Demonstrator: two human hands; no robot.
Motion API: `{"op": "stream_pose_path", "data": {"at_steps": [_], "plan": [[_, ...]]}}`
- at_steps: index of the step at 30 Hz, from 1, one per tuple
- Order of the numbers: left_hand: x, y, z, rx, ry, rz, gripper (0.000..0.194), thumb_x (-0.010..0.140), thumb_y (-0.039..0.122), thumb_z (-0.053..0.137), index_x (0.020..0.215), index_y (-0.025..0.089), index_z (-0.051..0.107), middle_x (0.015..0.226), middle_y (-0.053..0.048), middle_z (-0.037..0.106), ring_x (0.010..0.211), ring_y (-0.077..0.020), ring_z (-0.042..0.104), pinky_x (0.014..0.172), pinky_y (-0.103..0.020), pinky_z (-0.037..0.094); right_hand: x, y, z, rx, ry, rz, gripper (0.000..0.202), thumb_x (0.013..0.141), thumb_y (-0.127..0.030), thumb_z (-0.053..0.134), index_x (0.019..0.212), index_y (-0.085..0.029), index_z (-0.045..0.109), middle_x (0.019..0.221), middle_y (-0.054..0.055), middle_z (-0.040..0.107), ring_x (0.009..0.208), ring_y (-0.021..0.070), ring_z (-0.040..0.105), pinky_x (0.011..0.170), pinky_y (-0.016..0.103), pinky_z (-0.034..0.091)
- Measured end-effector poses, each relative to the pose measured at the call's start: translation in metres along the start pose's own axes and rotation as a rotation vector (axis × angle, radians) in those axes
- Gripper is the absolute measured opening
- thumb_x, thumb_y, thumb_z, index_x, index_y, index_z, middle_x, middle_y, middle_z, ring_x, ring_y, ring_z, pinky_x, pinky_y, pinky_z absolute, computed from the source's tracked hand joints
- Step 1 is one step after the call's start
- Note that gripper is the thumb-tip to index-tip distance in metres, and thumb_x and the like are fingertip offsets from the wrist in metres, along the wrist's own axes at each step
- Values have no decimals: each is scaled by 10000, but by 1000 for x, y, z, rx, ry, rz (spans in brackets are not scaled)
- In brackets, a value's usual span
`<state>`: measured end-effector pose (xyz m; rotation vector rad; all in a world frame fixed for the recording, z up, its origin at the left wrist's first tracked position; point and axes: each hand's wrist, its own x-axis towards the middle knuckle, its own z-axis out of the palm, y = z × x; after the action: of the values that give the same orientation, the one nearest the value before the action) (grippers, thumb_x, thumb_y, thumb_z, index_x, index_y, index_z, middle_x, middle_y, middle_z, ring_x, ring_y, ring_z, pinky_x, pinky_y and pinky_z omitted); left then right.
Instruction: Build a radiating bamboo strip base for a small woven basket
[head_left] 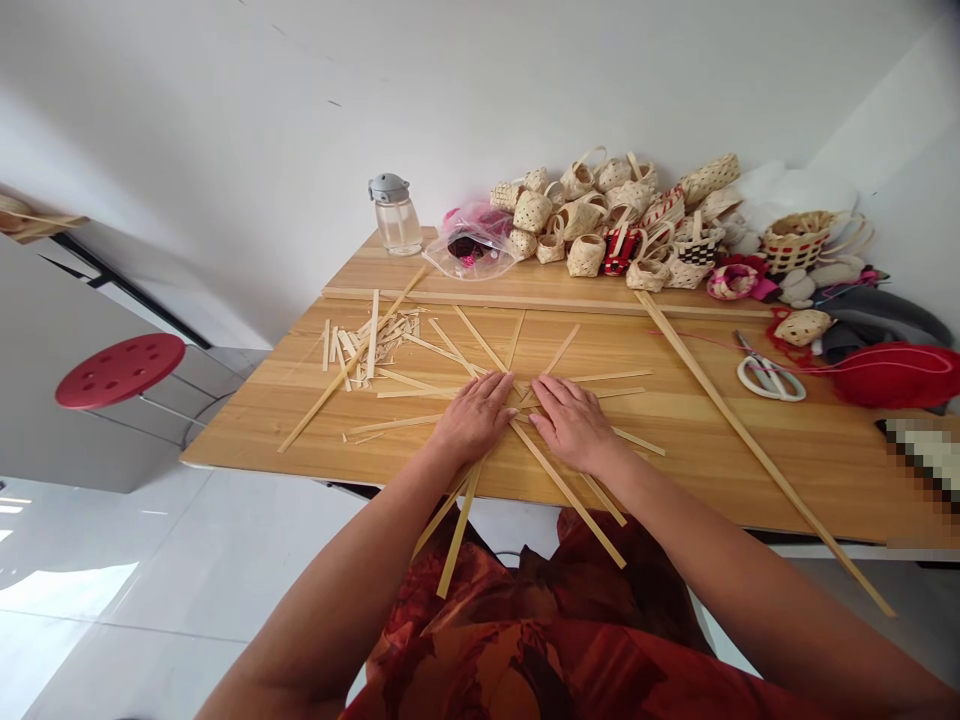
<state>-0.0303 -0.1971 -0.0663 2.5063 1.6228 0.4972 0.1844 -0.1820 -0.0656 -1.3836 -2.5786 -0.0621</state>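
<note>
Flat bamboo-like strips (566, 490) cross one another near the front edge of the wooden table (750, 360) and fan outward like spokes. My left hand (478, 413) lies palm down on the strips, left of their crossing point, with its fingers flat. Just right of the crossing, my right hand (574, 420) also rests palm down with its fingers stretched out. The fingertips of both hands come close together, and they partly hide the middle of the crossing. Several strip ends stick out over the table's front edge toward my lap.
Short strip scraps (375, 340) and a long strip (337, 380) lie at left; another long strip (750, 440) and scissors (770, 380) at right. Behind stand a bottle (398, 222), a plastic bag (471, 245) and small woven baskets (585, 255). A red stool (120, 370) stands left.
</note>
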Motion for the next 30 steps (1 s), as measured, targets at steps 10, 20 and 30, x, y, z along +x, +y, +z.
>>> {"op": "stream_pose_path", "data": {"at_steps": [10, 20, 30], "plan": [[1, 2, -3, -33, -7, -13, 498, 1006, 263, 431, 1498, 186, 416, 1569, -96, 458, 1486, -232, 367, 1246, -435, 283, 0, -1, -1, 3, -8, 6, 580, 1029, -445, 343, 1512, -139, 440, 1561, 137, 448, 1392, 323, 402, 1094, 493, 359], [1, 2, -3, -73, 18, -8, 441, 995, 236, 454, 1435, 204, 471, 1544, -84, 489, 1469, -224, 392, 1244, -441, 288, 0, 0, -2, 17, 13, 0, 571, 1024, -438, 359, 1497, -134, 460, 1548, 135, 465, 1374, 323, 417, 1082, 497, 367], [0, 1, -4, -118, 60, 8, 357, 974, 199, 458, 1323, 224, 523, 1498, -86, 530, 1450, -206, 418, 1235, -444, 315, 1, 4, -3, 106, 30, -16, 548, 1016, -427, 400, 1490, -164, 476, 1533, 133, 484, 1386, 310, 430, 1103, 499, 375]]}}
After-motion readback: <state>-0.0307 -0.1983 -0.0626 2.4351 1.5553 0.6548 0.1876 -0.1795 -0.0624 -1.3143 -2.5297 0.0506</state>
